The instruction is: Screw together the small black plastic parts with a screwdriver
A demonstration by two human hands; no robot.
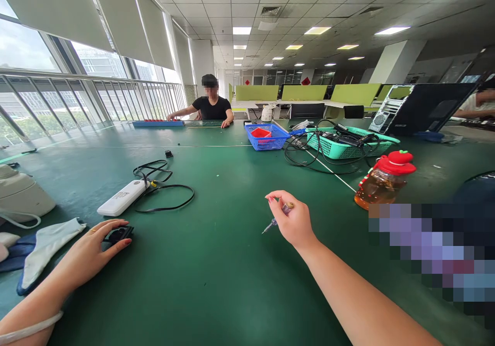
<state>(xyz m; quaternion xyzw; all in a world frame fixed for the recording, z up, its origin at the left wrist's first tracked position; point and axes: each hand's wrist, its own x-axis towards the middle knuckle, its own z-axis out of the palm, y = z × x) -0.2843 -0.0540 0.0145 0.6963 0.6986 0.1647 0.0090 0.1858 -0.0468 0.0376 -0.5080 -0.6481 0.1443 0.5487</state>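
My left hand [87,248] holds a black part [120,233] on the table [216,284], near the white power bank [124,197], the fingers and thumb set around it. My right hand [296,225] is curled around a screwdriver [275,221], its tip pointing down and well apart from the part. So I judge that the tool is not at work on it now. What is done or left inside it I cannot tell, because my fingers cover much of it.
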